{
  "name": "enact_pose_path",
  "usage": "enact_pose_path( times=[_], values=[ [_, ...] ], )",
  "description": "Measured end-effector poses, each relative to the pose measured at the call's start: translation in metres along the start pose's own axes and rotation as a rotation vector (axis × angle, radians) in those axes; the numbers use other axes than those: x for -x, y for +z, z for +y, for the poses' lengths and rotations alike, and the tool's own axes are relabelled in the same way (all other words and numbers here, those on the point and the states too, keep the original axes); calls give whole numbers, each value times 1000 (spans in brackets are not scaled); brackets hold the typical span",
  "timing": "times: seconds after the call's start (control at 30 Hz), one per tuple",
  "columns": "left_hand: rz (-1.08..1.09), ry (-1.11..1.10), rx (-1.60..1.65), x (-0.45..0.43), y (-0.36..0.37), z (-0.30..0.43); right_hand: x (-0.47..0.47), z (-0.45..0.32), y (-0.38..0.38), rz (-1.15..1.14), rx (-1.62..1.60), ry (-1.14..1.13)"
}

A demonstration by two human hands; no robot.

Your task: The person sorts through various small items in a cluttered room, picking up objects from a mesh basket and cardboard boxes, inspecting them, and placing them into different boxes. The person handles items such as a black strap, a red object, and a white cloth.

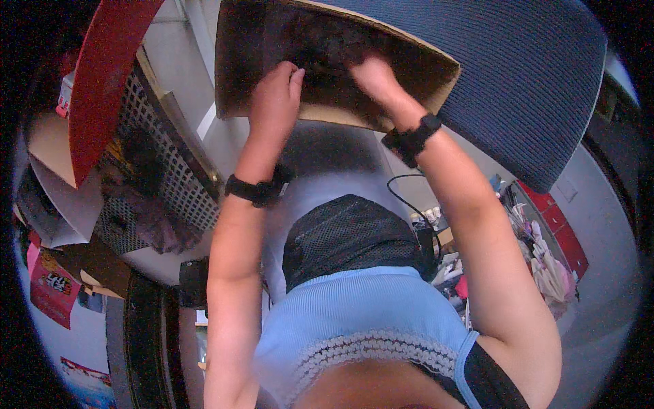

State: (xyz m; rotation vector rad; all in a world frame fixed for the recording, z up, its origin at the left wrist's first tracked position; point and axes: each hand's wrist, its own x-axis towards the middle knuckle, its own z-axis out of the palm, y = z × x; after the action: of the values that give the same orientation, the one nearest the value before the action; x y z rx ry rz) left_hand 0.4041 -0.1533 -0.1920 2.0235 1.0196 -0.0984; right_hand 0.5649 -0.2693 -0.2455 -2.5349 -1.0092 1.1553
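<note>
An open cardboard box [332, 113] stands before me at the top of the view. Dark, fuzzy-looking material [322, 38] lies inside it, too dim and blurred to name more closely. My left hand [276, 94] is over the left part of the opening, its fingers curled and the thumb close to them. Whether it pinches anything is hidden. Farther right, my right hand [375, 79] reaches down into the box. Its fingertips are blurred against the dark contents, so their grip cannot be made out. A black band circles each wrist.
A dark blue ribbed panel [521, 87] rises beside the box on the right. Left of the box are a plastic lattice crate [171, 153] and a curved red panel [104, 82]. Several pale cloth-like items [546, 271] hang at the lower right, and a black cable [396, 191] loops near my waist.
</note>
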Motion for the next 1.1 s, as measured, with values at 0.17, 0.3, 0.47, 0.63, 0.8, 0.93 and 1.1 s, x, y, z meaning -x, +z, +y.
enact_pose_path(
  times=[0.17,0.3,0.47,0.63,0.8,0.93,1.1],
  values=[
    [115,79,20,-1,5,3,-31,45,-3,-64,299,-221],
    [161,125,-9,-2,1,17,-40,55,7,-128,242,-337],
    [229,180,-23,-1,5,8,-39,56,23,-140,240,-407],
    [273,485,45,8,5,-4,-40,63,17,-125,184,-448],
    [224,604,-42,25,10,-16,-44,49,27,-99,148,-536],
    [208,629,-84,23,10,-13,-46,10,59,-128,184,-557],
    [196,660,-160,22,9,-10,-53,-1,75,-121,246,-491]
  ],
)
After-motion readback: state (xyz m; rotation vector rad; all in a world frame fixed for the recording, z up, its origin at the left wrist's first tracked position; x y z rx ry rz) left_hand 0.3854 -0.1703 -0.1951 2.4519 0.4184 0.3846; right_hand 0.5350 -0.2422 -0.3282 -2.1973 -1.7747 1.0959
